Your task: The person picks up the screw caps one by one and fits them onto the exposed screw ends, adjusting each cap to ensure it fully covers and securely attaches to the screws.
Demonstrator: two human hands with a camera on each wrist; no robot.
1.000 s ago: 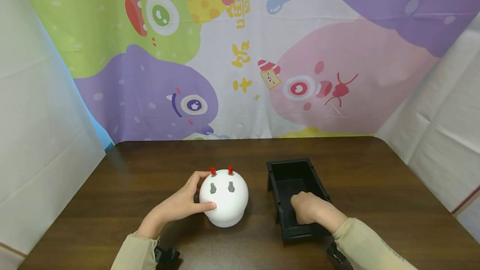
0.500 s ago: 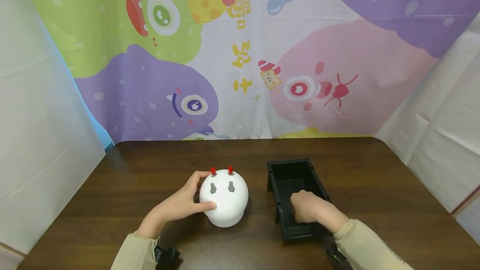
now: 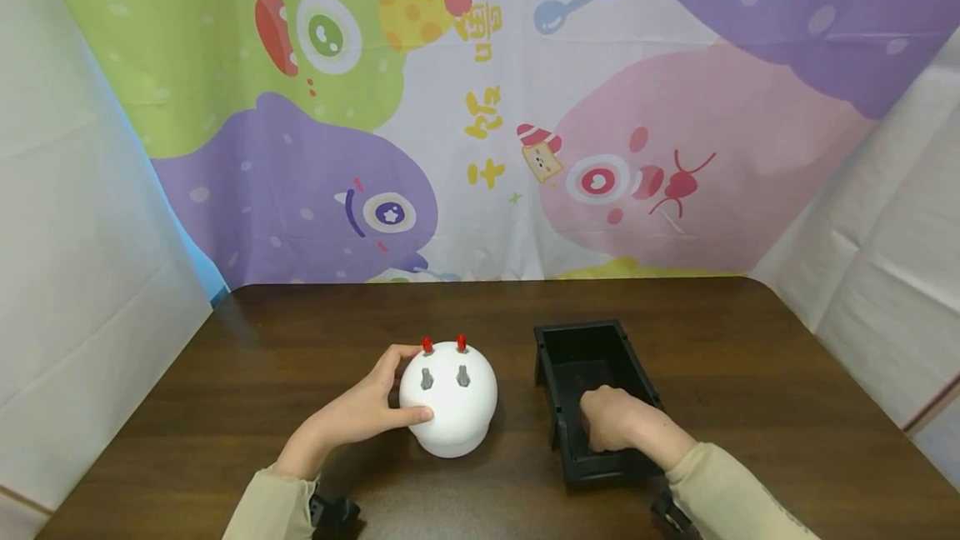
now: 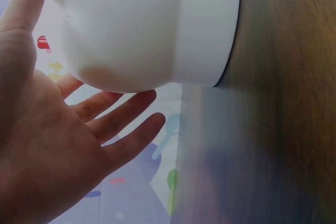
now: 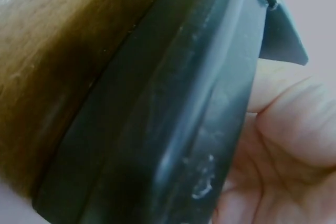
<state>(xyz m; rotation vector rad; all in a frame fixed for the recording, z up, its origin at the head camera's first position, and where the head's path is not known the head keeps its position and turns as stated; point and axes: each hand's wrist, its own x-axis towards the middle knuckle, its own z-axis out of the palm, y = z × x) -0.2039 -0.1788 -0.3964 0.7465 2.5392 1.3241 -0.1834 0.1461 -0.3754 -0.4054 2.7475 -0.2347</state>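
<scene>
A white dome point(image 3: 450, 407) with two small red lamps point(image 3: 461, 343) and two grey toggle-like levers point(image 3: 462, 376) on its top stands on the table. My left hand point(image 3: 367, 402) grips its left side, thumb on the near side and index finger toward the back. In the left wrist view, the other fingers point(image 4: 131, 111) spread along the white wall. My right hand point(image 3: 618, 417) reaches down into a black bin point(image 3: 592, 469), knuckles up. Its fingertips are hidden, and I cannot tell whether they hold anything. The bin's wall point(image 5: 173, 119) covers part of that hand in the right wrist view.
The dark wooden table point(image 3: 360, 307) runs back to a cartoon-printed curtain point(image 3: 495, 215). White cloth hangs at left point(image 3: 90, 273) and right point(image 3: 877, 232). A strip of table separates the dome from the bin.
</scene>
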